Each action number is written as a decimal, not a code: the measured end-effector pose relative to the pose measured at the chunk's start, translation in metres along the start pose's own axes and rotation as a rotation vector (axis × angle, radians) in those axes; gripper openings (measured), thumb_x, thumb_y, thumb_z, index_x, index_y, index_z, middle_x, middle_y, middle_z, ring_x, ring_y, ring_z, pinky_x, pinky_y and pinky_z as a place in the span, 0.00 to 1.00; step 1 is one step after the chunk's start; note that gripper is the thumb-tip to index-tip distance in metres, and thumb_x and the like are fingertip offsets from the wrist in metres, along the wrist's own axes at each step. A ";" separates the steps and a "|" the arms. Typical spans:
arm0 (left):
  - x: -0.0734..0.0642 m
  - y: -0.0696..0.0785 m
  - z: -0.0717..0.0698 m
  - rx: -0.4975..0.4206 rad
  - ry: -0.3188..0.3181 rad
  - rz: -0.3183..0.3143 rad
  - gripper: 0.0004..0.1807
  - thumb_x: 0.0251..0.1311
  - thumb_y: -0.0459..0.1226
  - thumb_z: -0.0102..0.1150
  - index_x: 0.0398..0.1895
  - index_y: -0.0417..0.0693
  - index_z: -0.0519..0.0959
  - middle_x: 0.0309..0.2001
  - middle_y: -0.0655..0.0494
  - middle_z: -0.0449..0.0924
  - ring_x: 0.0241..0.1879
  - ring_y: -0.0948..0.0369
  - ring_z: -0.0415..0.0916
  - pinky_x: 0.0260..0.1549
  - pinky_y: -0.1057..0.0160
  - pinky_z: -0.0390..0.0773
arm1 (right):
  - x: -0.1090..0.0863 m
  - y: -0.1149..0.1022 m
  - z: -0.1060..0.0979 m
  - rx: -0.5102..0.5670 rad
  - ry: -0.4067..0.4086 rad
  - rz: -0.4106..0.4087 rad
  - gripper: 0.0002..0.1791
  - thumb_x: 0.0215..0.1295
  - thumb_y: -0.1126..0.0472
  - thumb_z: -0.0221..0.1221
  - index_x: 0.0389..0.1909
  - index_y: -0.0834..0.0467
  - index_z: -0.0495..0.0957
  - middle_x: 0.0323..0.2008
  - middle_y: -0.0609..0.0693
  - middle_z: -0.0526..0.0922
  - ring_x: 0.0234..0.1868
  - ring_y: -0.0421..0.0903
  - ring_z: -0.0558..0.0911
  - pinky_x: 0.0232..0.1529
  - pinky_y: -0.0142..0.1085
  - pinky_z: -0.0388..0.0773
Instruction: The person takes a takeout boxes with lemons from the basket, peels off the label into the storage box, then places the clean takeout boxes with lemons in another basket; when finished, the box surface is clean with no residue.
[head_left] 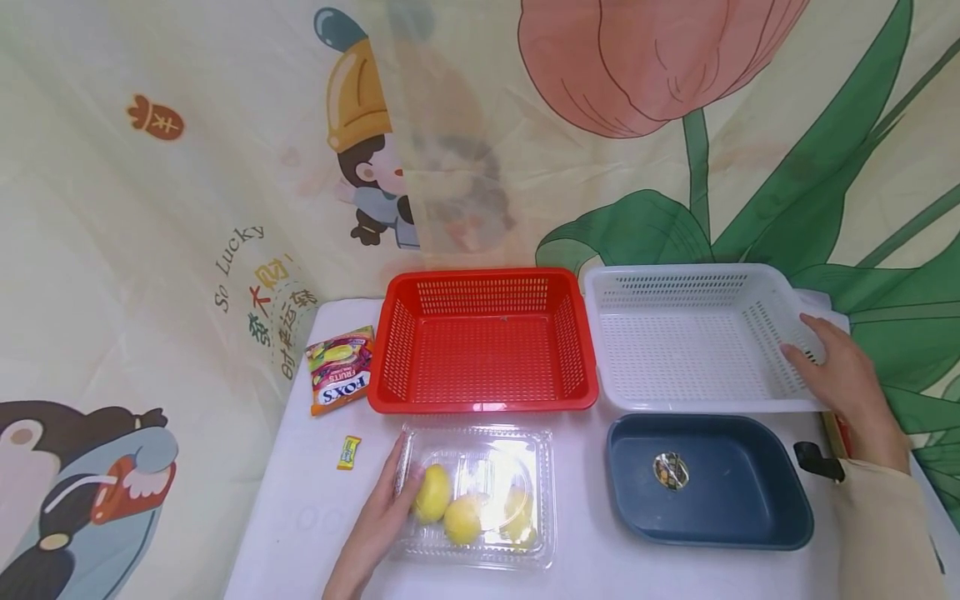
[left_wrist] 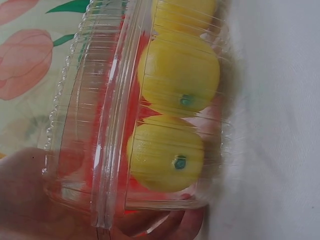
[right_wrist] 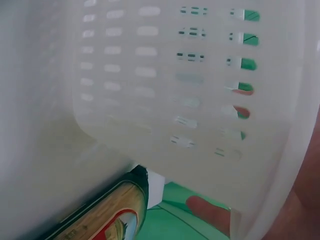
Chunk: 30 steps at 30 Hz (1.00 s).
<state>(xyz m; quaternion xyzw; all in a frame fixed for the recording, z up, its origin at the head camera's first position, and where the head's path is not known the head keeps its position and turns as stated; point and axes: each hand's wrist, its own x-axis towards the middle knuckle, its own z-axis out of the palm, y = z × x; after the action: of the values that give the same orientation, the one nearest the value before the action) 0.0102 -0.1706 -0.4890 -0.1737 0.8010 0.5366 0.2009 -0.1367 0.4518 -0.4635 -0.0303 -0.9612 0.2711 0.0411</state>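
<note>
My left hand (head_left: 382, 508) grips the left side of a clear plastic clamshell box (head_left: 546, 500), thumb over the lid and fingers along the side. Three yellow lemons (head_left: 462, 521) lie inside; two lemons (left_wrist: 179, 72) with green spots show closely through the box wall in the left wrist view. At the back right, my right hand (head_left: 847, 375) holds the right rim of a white perforated basket (head_left: 675, 350). The right wrist view has the basket's wall (right_wrist: 165, 90) up close, with one fingertip (right_wrist: 207, 212) under its edge.
Left of the white basket stands a red basket (head_left: 483, 358). A dark blue basin (head_left: 720, 508) with a small round item (head_left: 671, 471) is in front. A FOX'S candy bag (head_left: 340, 371) and a small yellow packet (head_left: 348, 452) lie left. A box (right_wrist: 107, 212) sits beside the white basket.
</note>
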 end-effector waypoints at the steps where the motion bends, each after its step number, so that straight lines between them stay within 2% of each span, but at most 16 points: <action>1: 0.000 0.000 0.000 -0.001 0.001 0.005 0.44 0.67 0.68 0.47 0.81 0.77 0.43 0.84 0.54 0.41 0.81 0.39 0.36 0.69 0.25 0.49 | 0.000 0.000 0.000 -0.002 -0.003 0.005 0.39 0.78 0.53 0.51 0.79 0.66 0.47 0.75 0.78 0.50 0.71 0.81 0.54 0.65 0.78 0.50; 9: 0.000 0.000 0.000 -0.014 0.017 0.017 0.42 0.69 0.64 0.50 0.81 0.76 0.44 0.84 0.56 0.41 0.81 0.41 0.35 0.72 0.28 0.48 | -0.002 0.004 0.001 -0.018 -0.022 0.046 0.39 0.78 0.53 0.51 0.80 0.65 0.46 0.73 0.80 0.53 0.59 0.79 0.63 0.53 0.79 0.64; 14: -0.001 -0.002 0.002 -0.028 0.026 0.034 0.45 0.68 0.62 0.53 0.82 0.74 0.43 0.84 0.55 0.40 0.81 0.41 0.35 0.73 0.30 0.46 | -0.003 0.005 0.002 -0.015 -0.022 0.047 0.39 0.78 0.53 0.51 0.80 0.65 0.46 0.72 0.81 0.54 0.55 0.78 0.65 0.48 0.76 0.67; 17: -0.001 -0.002 0.003 -0.039 0.031 -0.003 0.50 0.66 0.63 0.56 0.83 0.72 0.38 0.84 0.51 0.38 0.81 0.39 0.37 0.73 0.31 0.48 | -0.003 0.006 0.002 -0.011 -0.020 0.050 0.39 0.78 0.53 0.51 0.80 0.65 0.45 0.71 0.81 0.54 0.54 0.78 0.66 0.47 0.75 0.68; 20: 0.000 -0.002 0.005 -0.042 0.036 -0.043 0.56 0.63 0.64 0.59 0.83 0.65 0.35 0.83 0.45 0.37 0.80 0.36 0.38 0.72 0.29 0.49 | -0.004 0.006 0.003 -0.011 -0.016 0.049 0.39 0.78 0.53 0.51 0.80 0.65 0.46 0.71 0.81 0.54 0.54 0.78 0.66 0.47 0.75 0.67; 25: 0.001 -0.002 0.007 -0.018 0.059 -0.080 0.56 0.61 0.67 0.58 0.83 0.50 0.46 0.81 0.40 0.47 0.79 0.36 0.42 0.71 0.28 0.49 | -0.004 0.007 0.003 -0.014 -0.009 0.047 0.39 0.78 0.53 0.51 0.79 0.65 0.46 0.71 0.81 0.54 0.54 0.79 0.66 0.47 0.74 0.67; 30: -0.002 0.000 0.009 -0.037 0.079 -0.078 0.54 0.61 0.66 0.59 0.81 0.49 0.50 0.80 0.40 0.50 0.79 0.37 0.43 0.72 0.28 0.48 | -0.004 0.007 0.003 -0.015 -0.006 0.050 0.39 0.78 0.53 0.51 0.79 0.65 0.46 0.71 0.81 0.54 0.54 0.79 0.66 0.45 0.74 0.69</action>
<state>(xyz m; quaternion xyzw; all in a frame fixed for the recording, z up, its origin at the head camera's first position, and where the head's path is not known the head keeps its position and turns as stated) 0.0130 -0.1626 -0.4914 -0.2295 0.7908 0.5357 0.1868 -0.1327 0.4557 -0.4704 -0.0540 -0.9622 0.2650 0.0313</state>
